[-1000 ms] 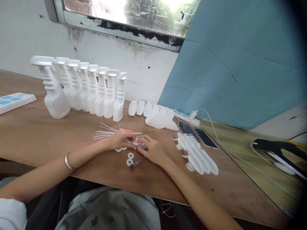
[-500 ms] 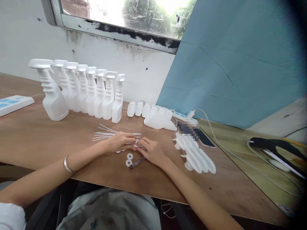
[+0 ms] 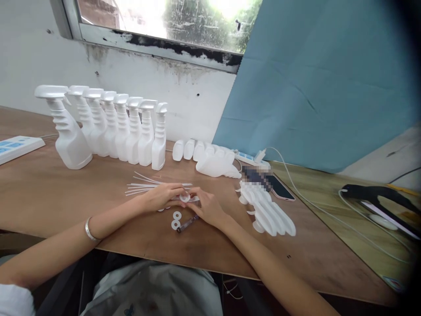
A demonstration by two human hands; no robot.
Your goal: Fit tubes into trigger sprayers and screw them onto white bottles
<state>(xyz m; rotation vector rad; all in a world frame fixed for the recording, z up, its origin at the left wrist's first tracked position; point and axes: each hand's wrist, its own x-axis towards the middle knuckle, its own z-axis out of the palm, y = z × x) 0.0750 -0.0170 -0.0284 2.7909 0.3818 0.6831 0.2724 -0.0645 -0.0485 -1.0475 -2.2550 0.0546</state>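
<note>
I see the left hand (image 3: pixel 167 195) and right hand (image 3: pixel 208 207) both pinching a small round white plastic piece (image 3: pixel 184 199) — it sits between their fingertips, neither hand clearly nearer; round-faced, it shows me no long axis.

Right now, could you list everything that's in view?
Spray bottles: eight, white, back left
Rounded pieces: several, white, right of bottles
Curved pieces: several, white, right
Thin strips: several, white, before bottles
Flat rings: several, white, centre, some partly hidden
Small round piece: one, white, held, centre
Slim stick: one, dark, front centre
Phone: one, dark, right
Power strips: two, white, left, back
Cables: several, mostly white, right
Cloth: one, blue, back right
Window: one, grey, above
Table: one, brown, beneath
Unclear object: one, black, far right
Bracelet: one, silver, left wrist
Left hand: one, bare, centre
Right hand: one, bare, centre
</note>
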